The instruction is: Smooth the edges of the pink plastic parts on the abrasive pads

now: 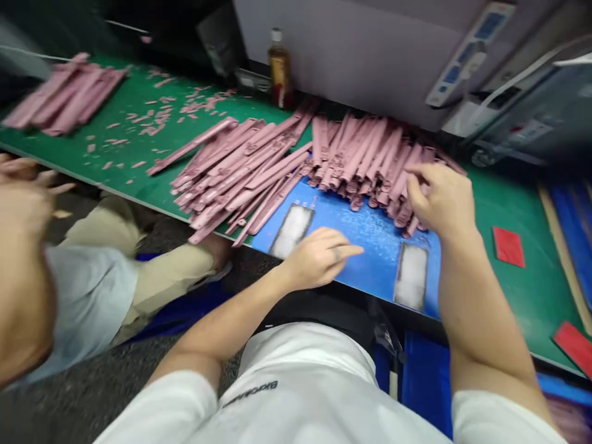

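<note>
My left hand [321,258] hovers over the front edge of the blue mat [365,237], its index finger stretched out and nothing visible in it. Over the right end of a pile of pink strips [365,151], my right hand [441,194] has thumb and index finger apart, close to the strips; its other fingers are partly hidden. A second heap of pink strips [245,166] lies to the left, slanting over the mat's edge. Two whitish pads with dark borders lie on the mat, one [292,230] beside my left hand, the other [411,275] below my right.
Another strip bundle [69,95] and pink scraps [160,117] lie left on the green table [485,203]. A bottle [280,71] stands at the wall, below and left of a power strip [472,52]. Red pieces [509,246] lie right. Another person's hand [23,197] is at far left.
</note>
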Available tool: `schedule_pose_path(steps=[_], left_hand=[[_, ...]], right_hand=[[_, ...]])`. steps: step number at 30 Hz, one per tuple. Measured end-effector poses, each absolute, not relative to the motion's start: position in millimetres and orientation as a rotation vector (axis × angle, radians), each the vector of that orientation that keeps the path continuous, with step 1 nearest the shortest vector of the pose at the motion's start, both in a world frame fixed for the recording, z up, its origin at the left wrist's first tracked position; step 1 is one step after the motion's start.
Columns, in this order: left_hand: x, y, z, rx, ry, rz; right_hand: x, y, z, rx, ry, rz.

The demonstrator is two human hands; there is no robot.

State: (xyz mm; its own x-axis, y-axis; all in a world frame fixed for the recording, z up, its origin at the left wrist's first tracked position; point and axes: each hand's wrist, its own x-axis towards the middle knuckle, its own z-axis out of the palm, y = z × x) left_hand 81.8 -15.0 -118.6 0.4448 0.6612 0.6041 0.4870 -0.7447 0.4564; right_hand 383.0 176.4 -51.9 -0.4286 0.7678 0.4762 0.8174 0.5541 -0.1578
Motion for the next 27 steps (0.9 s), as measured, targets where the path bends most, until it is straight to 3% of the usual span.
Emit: schedule_pose_path(steps=[8, 14, 21, 27], left_hand=[[22.3, -24.5, -167.2, 2.317, 1.342, 1.561], [22.7, -17.8, -180.9, 2.355, 1.442, 1.579], [38.8, -27.1, -163.3, 2.156, 1.440, 1.682], [112.5, -23.7, -115.3, 1.158, 0.795, 1.335]], right_hand=[[406.8, 184.7, -50.7, -1.776, -2.303, 0.056], [376.5, 169.2, -63.0, -1.807, -2.466, -0.164], [374.8, 73.3, -75.4, -1.409, -2.101, -0.360], [332.7, -31.8, -111.5, -0.920, -2.082, -0.228]])
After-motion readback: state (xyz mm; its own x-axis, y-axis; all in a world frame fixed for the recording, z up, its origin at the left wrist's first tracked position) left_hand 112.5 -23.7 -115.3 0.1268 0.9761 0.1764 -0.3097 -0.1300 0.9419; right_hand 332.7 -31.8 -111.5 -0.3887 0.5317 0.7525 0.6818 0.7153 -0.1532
